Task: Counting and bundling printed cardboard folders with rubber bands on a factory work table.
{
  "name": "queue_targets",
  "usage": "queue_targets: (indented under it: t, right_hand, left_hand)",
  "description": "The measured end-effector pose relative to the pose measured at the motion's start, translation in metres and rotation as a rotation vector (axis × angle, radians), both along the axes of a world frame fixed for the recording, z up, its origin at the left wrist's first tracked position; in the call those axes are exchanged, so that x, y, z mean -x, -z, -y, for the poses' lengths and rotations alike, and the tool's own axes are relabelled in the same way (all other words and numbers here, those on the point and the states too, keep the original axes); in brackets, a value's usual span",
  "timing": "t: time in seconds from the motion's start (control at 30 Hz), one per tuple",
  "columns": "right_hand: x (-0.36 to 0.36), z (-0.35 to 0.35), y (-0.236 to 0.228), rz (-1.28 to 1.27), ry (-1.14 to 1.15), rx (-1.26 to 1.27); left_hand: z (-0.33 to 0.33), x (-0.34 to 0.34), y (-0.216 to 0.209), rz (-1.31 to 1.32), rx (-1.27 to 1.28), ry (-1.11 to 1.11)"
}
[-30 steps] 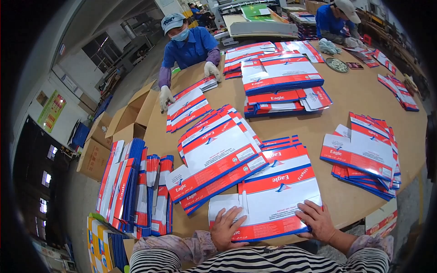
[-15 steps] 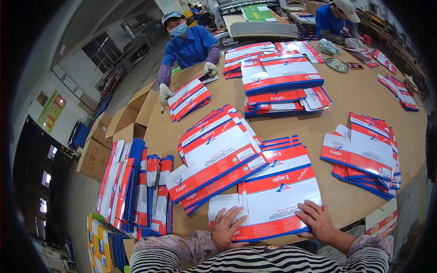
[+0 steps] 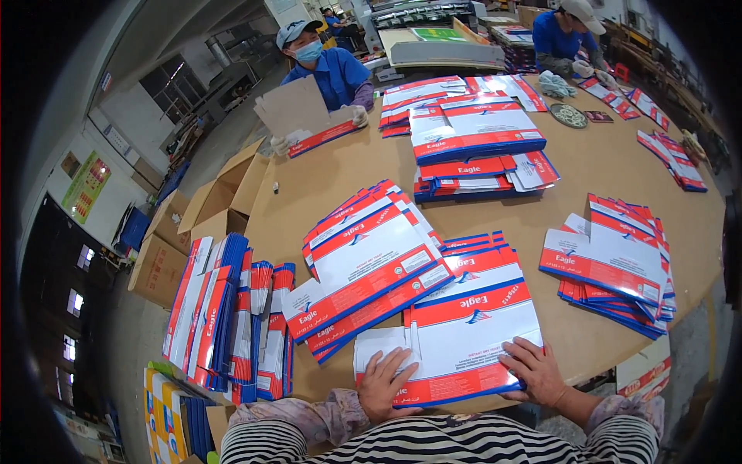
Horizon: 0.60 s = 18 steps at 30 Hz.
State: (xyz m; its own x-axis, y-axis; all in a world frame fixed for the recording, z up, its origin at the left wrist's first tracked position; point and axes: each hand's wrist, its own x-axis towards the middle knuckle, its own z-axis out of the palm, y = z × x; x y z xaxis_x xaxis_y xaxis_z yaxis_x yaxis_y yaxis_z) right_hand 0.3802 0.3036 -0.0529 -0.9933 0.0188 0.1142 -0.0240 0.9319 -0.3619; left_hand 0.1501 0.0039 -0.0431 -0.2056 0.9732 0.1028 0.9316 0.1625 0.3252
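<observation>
A flat printed carton blank point(image 3: 471, 352), white with red bands and blue edges, lies in front of me at the table's near edge, on top of other blanks. My left hand point(image 3: 384, 383) rests flat across its lower left flap, fingers spread. Stretched fingers of my right hand point(image 3: 535, 377) lie over its right edge, and the thumb sits low by the near edge. Just beyond, a fanned pile of similar blanks point(image 3: 367, 251) slants to the left, partly touching my pile.
Folded blanks point(image 3: 205, 309) stand bundled at the left, near open brown boxes point(image 3: 224, 197). More piles lie at the right point(image 3: 610, 255) and far middle point(image 3: 479, 127). Across the brown table point(image 3: 587, 166), a masked co-worker point(image 3: 328, 77) holds blanks; another person point(image 3: 568, 39) works far right.
The co-worker across has lifted the blanks off the table and now holds them tilted up, with a grey-brown inner side showing. My hands and the carton blank stay nearly in place.
</observation>
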Motion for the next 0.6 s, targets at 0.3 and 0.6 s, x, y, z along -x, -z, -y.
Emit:
queue_targets:
  t: [0.3, 0.6]
  right_hand:
    - [-0.001, 0.005, -0.001, -0.032, 0.096, -0.081]
    - [-0.002, 0.021, -0.01, -0.165, 0.187, -0.051]
  left_hand:
    - [-0.005, -0.001, -0.003, -0.004, -0.071, 0.018]
    - [-0.014, -0.001, -0.021, 0.039, -0.005, -0.053]
